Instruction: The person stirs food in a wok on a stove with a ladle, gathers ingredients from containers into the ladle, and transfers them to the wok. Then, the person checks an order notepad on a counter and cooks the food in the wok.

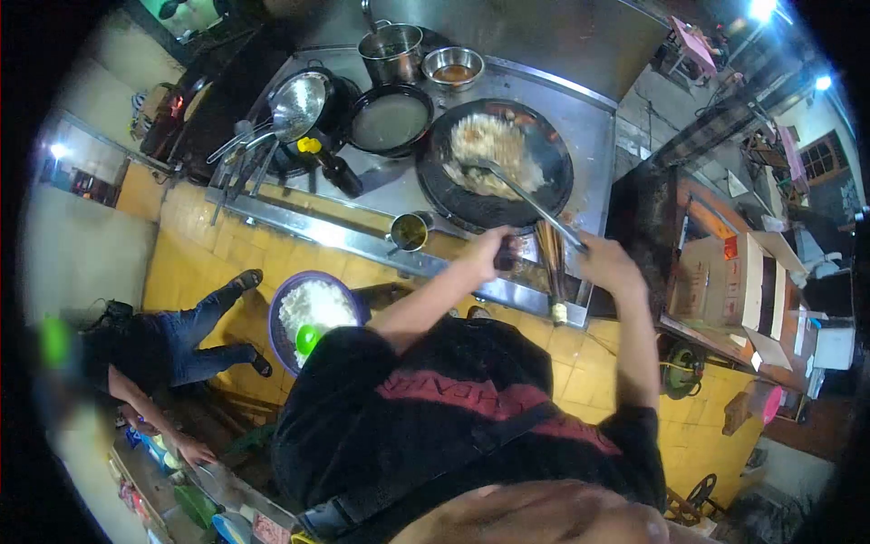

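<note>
My right hand is closed round the handle of a long metal wok spatula. Its head lies in the pale rice inside a large black wok, partly hidden by the food. At the wok's near side, my left hand is wrapped round what looks like the dark wok handle. Between my hands, a bamboo wok brush rests across the front edge of the stove. A metal cup with dark contents stands left of my left hand.
Left of the wok are a dark pan, a bottle with a yellow cap, strainers, a pot and a steel bowl. A purple tub of rice stands behind-left. Another person is at left; a cardboard box sits right.
</note>
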`<state>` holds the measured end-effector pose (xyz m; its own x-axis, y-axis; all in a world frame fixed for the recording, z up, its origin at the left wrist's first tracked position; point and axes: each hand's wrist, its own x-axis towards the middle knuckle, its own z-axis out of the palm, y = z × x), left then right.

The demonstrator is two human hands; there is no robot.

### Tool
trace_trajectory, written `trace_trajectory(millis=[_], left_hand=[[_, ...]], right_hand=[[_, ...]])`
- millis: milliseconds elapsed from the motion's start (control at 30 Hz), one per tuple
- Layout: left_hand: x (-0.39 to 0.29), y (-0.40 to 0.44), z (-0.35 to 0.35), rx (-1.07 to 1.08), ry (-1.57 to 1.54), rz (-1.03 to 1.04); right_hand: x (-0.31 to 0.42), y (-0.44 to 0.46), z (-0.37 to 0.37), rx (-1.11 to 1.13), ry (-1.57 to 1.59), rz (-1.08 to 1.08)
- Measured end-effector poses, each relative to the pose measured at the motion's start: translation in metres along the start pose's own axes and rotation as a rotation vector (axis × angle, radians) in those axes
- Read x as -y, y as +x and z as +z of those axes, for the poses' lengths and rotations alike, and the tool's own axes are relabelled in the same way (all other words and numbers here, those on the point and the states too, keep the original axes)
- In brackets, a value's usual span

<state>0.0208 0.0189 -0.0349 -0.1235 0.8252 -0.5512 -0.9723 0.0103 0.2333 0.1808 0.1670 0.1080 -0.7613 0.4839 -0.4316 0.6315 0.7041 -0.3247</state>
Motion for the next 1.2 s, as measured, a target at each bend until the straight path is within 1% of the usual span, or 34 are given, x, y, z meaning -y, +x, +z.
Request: trace_trajectory(millis=[33,67,100,133,167,200,233,267,333,367,400,433,467,533,567,600,667,700,733,767,800,833,867,900,933,1000,1033,1100,1133,1200], left_hand=[[-0.011,-0.030,0.037,-0.006,0.005,0.006],[-0.021,-0.057,0.068,0.013,-0.099,-0.122],[-0.025,-0.070,0.079,0.032,-0.208,-0.254],[-0.030,-0.061,0.062,0.111,-0.029,-0.147],[-0.039,-0.049,0.043,0.114,-0.043,-0.168],[-0.045,-0.039,0.020,0.118,-0.058,-0.190],[-0.040,-0.034,-0.008,0.213,0.165,-0.091],[-0.025,-0.023,-0.027,-0.131,0.295,0.002],[0.008,-0.054,0.005,-0.382,0.377,0.026],[0.025,-0.054,0.000,-0.180,0.248,0.013],[0.032,-0.074,0.015,-0.091,0.191,-0.088],[0.032,-0.083,0.024,-0.095,0.217,-0.122],[0.024,-0.083,0.030,-0.086,0.253,-0.144],[-0.019,-0.068,0.028,-0.065,0.215,-0.131],[-0.033,-0.042,-0.003,-0.056,0.309,-0.049],[-0.032,-0.026,-0.030,0.015,0.287,0.032],[-0.006,-0.067,-0.006,-0.130,0.601,0.144],[0.005,-0.074,-0.004,-0.125,0.508,0.068],[0.010,-0.077,-0.018,-0.076,0.235,-0.135],[0.014,-0.091,-0.012,-0.109,0.279,-0.154],[0.011,-0.098,-0.002,-0.135,0.329,-0.164],[0.004,-0.087,-0.007,-0.130,0.332,-0.159],[0.000,-0.073,-0.025,-0.079,0.358,-0.102],[-0.003,-0.054,-0.042,-0.024,0.386,-0.043],[-0.004,-0.032,-0.061,-0.020,0.471,0.107],[-0.012,0.006,-0.088,-0.023,0.686,0.275],[-0.014,0.013,-0.094,-0.023,0.687,0.272],[-0.030,0.028,-0.094,-0.041,0.747,0.284],[-0.029,0.029,-0.097,-0.038,0.742,0.290],[-0.033,0.034,-0.099,-0.103,0.697,0.221]], right_hand=[[-0.003,-0.005,-0.010,0.008,-0.081,-0.001],[-0.003,-0.008,-0.011,0.008,-0.077,-0.006],[-0.004,-0.012,-0.010,-0.057,-0.078,-0.091],[-0.006,-0.017,-0.009,-0.117,-0.079,-0.172],[-0.003,-0.018,-0.009,-0.042,-0.050,-0.184],[0.001,-0.023,-0.007,-0.027,-0.051,-0.180],[0.004,-0.029,-0.004,-0.048,-0.024,-0.187],[0.007,-0.033,0.001,-0.072,0.003,-0.193],[0.016,-0.035,0.014,-0.109,0.021,-0.152],[0.024,-0.034,0.017,-0.162,-0.049,-0.073],[0.030,-0.037,0.024,-0.193,-0.112,0.012],[0.036,-0.037,0.024,-0.141,-0.051,0.062],[0.036,-0.036,0.025,-0.150,-0.039,0.070],[0.027,-0.042,0.036,-0.117,-0.083,-0.002],[0.022,-0.041,0.048,-0.101,-0.077,0.012],[0.016,-0.033,0.062,-0.130,-0.092,0.056],[-0.003,-0.023,0.084,-0.166,-0.108,0.106],[-0.021,-0.009,0.083,-0.258,-0.105,0.026],[-0.034,-0.002,0.079,-0.336,-0.099,-0.054],[-0.034,-0.009,0.057,-0.382,0.042,-0.150],[0.007,-0.028,0.003,0.091,0.501,0.253],[0.000,-0.016,0.004,0.096,0.511,0.254],[-0.009,-0.006,0.018,0.116,0.525,0.266],[-0.006,0.009,0.044,-0.076,0.372,0.135],[0.002,0.029,0.077,-0.266,0.214,0.003],[0.016,0.077,0.134,-0.170,0.074,0.061],[-0.002,0.089,0.135,-0.169,0.075,0.064],[-0.045,0.111,0.118,-0.019,-0.173,-0.227],[-0.008,0.056,0.042,-0.065,-0.103,-0.214],[-0.044,0.096,0.051,-0.088,-0.040,0.014]])
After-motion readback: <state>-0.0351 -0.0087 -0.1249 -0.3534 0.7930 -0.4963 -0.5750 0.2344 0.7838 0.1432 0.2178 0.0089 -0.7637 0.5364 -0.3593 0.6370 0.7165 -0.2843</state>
